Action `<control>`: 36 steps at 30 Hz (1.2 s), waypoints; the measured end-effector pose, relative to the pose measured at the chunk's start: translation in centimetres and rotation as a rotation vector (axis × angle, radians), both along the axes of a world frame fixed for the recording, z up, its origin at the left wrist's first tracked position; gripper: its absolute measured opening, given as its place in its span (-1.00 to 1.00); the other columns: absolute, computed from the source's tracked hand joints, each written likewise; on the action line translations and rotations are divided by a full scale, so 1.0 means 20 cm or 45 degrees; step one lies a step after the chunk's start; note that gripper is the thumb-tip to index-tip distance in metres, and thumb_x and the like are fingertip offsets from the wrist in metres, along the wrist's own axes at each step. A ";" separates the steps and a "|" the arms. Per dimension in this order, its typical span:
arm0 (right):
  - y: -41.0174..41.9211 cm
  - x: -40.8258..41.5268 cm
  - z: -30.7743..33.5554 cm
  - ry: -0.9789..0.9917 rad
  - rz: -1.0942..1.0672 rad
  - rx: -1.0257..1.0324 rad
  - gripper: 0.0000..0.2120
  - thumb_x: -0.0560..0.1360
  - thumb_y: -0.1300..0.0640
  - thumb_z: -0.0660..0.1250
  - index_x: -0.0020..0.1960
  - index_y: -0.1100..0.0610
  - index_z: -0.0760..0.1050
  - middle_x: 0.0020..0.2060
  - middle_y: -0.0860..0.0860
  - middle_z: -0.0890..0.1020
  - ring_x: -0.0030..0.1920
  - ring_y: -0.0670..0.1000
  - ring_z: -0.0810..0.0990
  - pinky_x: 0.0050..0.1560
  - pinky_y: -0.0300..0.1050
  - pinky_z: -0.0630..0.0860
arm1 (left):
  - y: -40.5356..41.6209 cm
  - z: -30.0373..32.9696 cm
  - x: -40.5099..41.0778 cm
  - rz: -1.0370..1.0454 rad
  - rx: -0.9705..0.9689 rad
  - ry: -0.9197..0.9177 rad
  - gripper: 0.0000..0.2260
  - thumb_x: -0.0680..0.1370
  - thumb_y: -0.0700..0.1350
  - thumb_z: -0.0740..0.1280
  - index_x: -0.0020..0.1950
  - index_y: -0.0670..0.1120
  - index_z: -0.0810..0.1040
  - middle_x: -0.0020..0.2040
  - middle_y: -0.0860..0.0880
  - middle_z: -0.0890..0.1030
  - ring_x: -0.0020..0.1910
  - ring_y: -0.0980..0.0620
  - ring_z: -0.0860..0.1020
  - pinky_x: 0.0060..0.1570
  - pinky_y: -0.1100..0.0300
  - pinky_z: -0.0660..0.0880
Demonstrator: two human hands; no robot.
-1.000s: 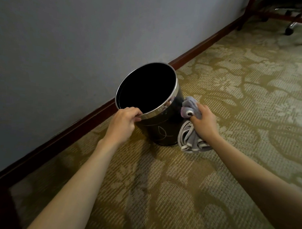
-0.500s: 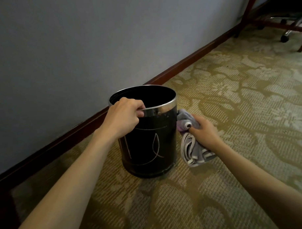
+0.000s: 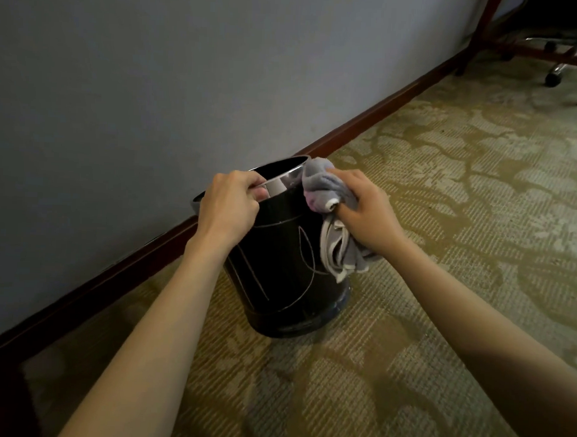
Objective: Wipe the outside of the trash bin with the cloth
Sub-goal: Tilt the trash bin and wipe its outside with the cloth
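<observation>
So the left hand is being curled over the shiny metal rim of the trash bin, fingers hooked inside the opening and the thumb being kept on the outside, so the bin is being gripped and tipped away toward the wall. The right hand is being wrapped around a bunched grey cloth, and the wad is being pressed against the bin's upper right side, right at the rim; a striped tail of the cloth is being left to dangle down the side.

The bin itself is being stood on the patterned carpet near the edge where the carpet meets the dark wooden baseboard, with only part of its base being kept down, by the look of it.

Step-wise, the wiping of the outside looks to be well in progress, up at the top band. For the next move, pressure probably needs to be kept on the cloth while it's being dragged down or around the black wall, and the bin likely needs to be turned by the rim hand so the hidden wall-facing side gets reached. How much has been cleaned can't be told from here.
</observation>
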State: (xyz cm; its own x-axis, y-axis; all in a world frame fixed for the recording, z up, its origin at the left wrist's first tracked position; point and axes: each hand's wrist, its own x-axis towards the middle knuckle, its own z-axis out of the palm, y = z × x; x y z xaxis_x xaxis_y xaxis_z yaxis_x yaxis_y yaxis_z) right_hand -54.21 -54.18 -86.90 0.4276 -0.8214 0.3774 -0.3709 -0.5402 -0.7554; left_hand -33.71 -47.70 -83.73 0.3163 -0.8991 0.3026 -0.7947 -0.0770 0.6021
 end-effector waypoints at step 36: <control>0.28 -0.20 -0.31 1.220 0.449 -0.271 -0.59 0.57 0.07 0.12 0.38 -0.21 0.32 0.24 -0.14 0.41 0.01 0.05 0.35 -0.01 0.01 0.41 | -0.03 -0.01 0.13 0.166 0.021 0.166 -0.84 0.53 -0.24 0.31 0.02 -0.12 0.67 -0.16 -0.03 0.63 -0.09 0.06 0.56 -0.11 0.30 0.37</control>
